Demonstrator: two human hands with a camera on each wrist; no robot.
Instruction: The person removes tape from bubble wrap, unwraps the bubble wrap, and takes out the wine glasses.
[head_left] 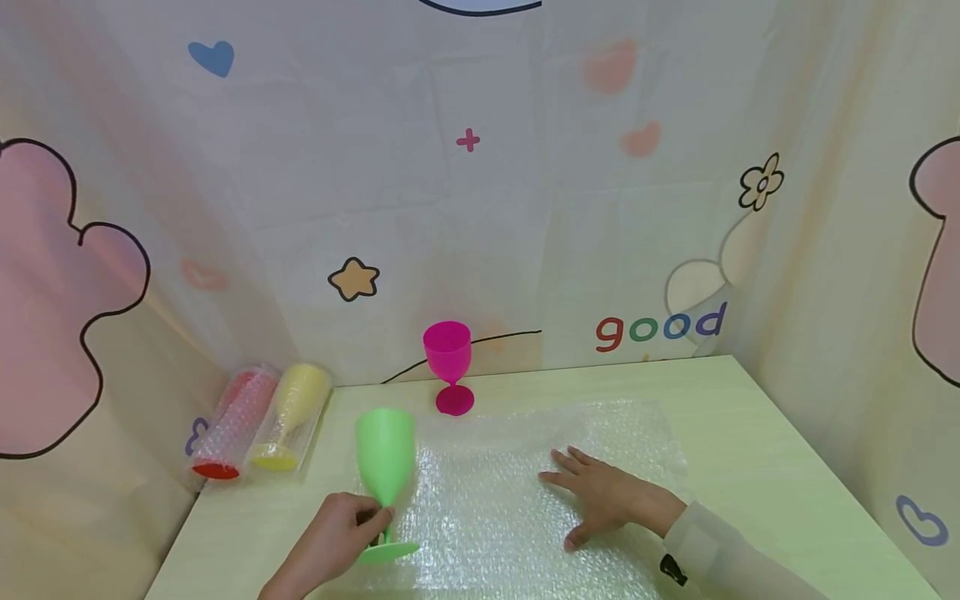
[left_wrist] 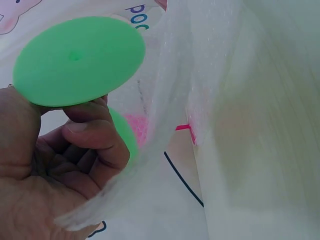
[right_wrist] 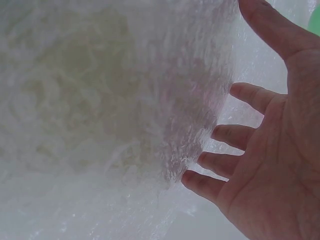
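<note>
My left hand (head_left: 341, 533) pinches the stem of a green plastic goblet (head_left: 386, 450), held upright over the left part of a bubble wrap sheet (head_left: 480, 500). From below, the left wrist view shows the goblet's round green base (left_wrist: 80, 60) above the curled fingers. With fingers spread, my right hand (head_left: 603, 496) is over the right part of the sheet. In the right wrist view its fingertips (right_wrist: 192, 177) touch the bubble wrap (right_wrist: 190, 120). A magenta goblet (head_left: 448, 354) stands upright behind the sheet, near the table's back edge.
At the back left of the table (head_left: 787, 475) lie two bubble-wrapped goblets, one red (head_left: 236, 421) and one yellow (head_left: 292, 412). A printed curtain (head_left: 480, 208) hangs behind the table and along both sides.
</note>
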